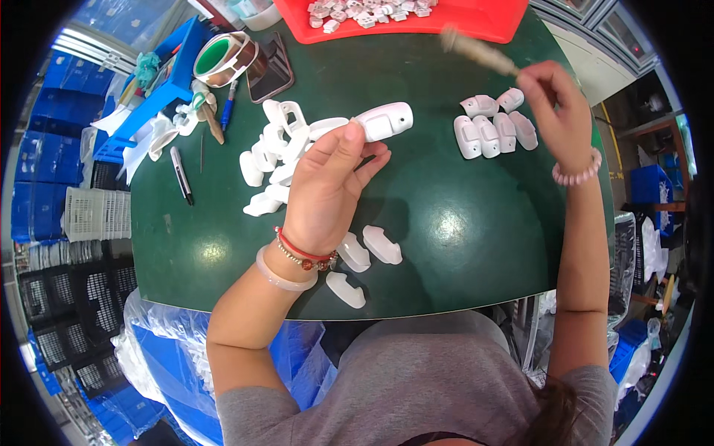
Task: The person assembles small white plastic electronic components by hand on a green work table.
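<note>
Clock centred on the green table (446,275), 12 at the far side. Nearest: three loose white covers (382,245) around 6, near the table edge, one apart from the other two, notched edges showing. Left hand (323,189) just off centre toward 8, wearing a pale bangle (282,275) plus red and beaded bracelets at the wrist. It grasps one white cover (385,123), thumb on the near end, rest of the cover sticking out toward 1. Held cover sits above the table just 12-ward of centre; rounded far end, small dark hole, raised panel on its face.

Marker pen (181,175) at 9, well out toward the rim. Loose pile of white pieces (274,141) also at 9, closer in, overlapping, different angles. Between 2 and 3, a group of finished-side-up covers (487,136): four in a near row, two behind.

Right hand (558,108) just beyond that group, same bearing, pink bead bracelet on wrist. Fingers pinch the thin end of a tan brush-like tool (483,56), pointing toward 12; its tip is blurred.

Farther: blue pen (228,108), phone (270,70), tape roll (219,59) and blue box (171,74), around 10. Farthest, 12 to 1: red bin (476,22) with small pale parts (357,11).
</note>
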Demonstrator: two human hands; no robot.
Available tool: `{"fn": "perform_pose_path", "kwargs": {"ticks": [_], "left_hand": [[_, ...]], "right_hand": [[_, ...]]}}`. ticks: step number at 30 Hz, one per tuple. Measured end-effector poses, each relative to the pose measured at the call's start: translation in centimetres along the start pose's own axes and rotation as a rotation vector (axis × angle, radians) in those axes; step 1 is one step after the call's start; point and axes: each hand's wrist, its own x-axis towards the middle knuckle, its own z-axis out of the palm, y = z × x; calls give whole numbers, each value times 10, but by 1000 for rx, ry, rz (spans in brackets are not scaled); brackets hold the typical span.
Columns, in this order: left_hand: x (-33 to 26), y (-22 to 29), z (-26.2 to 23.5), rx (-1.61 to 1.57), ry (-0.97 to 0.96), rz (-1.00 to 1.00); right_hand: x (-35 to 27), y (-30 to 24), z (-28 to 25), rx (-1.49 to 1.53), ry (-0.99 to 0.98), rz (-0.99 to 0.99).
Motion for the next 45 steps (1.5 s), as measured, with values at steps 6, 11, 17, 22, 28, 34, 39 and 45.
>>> {"fn": "perform_pose_path", "kwargs": {"ticks": [6, 11, 17, 22, 28, 34, 39, 45], "left_hand": [[-1, -3, -4, 69, -34, 40], [-4, -3, 7, 165, 9, 64], [-3, -3, 1, 99, -3, 3], [-2, -6, 1, 80, 33, -22], [-2, -6, 7, 297, 5, -68], [-5, -11, 11, 587, -85, -110], [0, 0, 28, 672, -86, -325], [20, -11, 56, 795, -180, -451]], "right_hand": [[-8, -32, 9, 157, -184, -369], [-10, -28, 15, 75, -91, -393], [-10, -29, 13, 176, -107, -410], [-7, -11, 16, 91, -34, -138], [4, 68, -9, -313, 33, 212], [-4, 116, -5, -482, 91, 141], [0, 99, -1, -364, 197, 140], [-1, 77, 1, -218, 147, 230]]}}
